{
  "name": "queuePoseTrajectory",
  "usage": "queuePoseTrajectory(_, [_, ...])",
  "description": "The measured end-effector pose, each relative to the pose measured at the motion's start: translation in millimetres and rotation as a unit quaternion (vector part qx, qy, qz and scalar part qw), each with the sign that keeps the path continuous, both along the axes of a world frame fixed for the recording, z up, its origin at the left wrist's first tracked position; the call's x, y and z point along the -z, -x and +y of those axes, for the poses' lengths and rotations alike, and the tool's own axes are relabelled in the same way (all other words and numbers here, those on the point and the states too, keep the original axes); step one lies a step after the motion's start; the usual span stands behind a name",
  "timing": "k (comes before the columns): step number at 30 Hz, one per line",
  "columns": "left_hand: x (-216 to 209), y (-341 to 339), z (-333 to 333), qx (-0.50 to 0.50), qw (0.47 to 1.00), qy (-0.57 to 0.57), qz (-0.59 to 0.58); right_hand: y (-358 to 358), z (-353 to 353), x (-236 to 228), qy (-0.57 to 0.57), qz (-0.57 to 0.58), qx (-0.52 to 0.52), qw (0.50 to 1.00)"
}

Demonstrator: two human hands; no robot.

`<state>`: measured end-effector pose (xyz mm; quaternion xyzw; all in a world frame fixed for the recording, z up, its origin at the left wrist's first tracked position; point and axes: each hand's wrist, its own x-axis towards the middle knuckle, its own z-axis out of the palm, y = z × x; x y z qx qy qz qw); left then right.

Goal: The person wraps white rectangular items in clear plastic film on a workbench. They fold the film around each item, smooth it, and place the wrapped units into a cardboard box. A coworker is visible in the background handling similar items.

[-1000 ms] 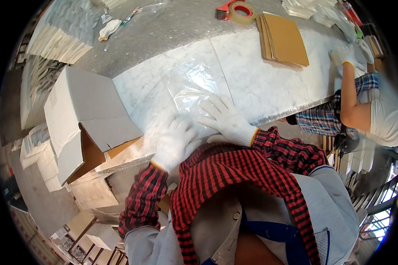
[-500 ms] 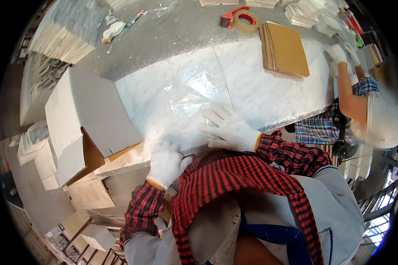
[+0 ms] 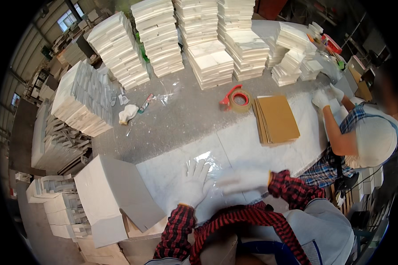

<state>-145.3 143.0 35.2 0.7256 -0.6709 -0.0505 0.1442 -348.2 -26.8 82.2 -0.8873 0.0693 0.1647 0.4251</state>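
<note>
A sheet or bag of clear plastic film (image 3: 213,162) lies on the white marble-like slab (image 3: 163,165). My left hand (image 3: 193,184), in a white knit glove, rests on the film's left side with its fingers spread and nothing in them. To its right is my right hand (image 3: 245,182), also gloved in white. Motion smears its fingers, which point left over the film's lower right part. Beyond my right hand, a stack of brown cardboard sheets (image 3: 278,120) sits on the slab, with a red tape dispenser (image 3: 225,102) and its tape roll (image 3: 242,100) just behind.
An opened carton (image 3: 119,194) stands at the left edge. Tall stacks of white tiles (image 3: 157,39) line the back of the grey table (image 3: 163,119). A crumpled white glove (image 3: 128,115) lies at left. At the right, a co-worker's gloved hands (image 3: 323,97) are over the table.
The view has tilted up, bringing the tile stacks into sight. My left hand has moved from the slab's front edge onto the film, fingers spread. My right hand has shifted and blurred.
</note>
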Motion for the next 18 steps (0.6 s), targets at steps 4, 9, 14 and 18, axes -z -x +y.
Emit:
queuePoseTrajectory(4, [-4.8,1.0,3.1,-0.024,0.999,-0.024,0.001,-83.1,-110.3,-38.6,0.043,-0.258,0.301,0.917])
queuePoseTrajectory(9, [-18.1,-3.3,-11.3,-0.007,0.999,-0.049,0.018,-194.0,-285.3,-54.3,0.306,-0.291,0.295,0.857])
queuePoseTrajectory(14, [-6.0,-8.3,-13.7,-0.018,0.994,-0.067,0.084,-239.0,-381.8,-49.5,0.417,-0.299,0.175,0.84])
queuePoseTrajectory(18, [-7.0,-11.0,-15.5,-0.036,0.986,-0.092,0.131,-263.2,-406.5,-52.8,0.412,-0.225,0.105,0.877])
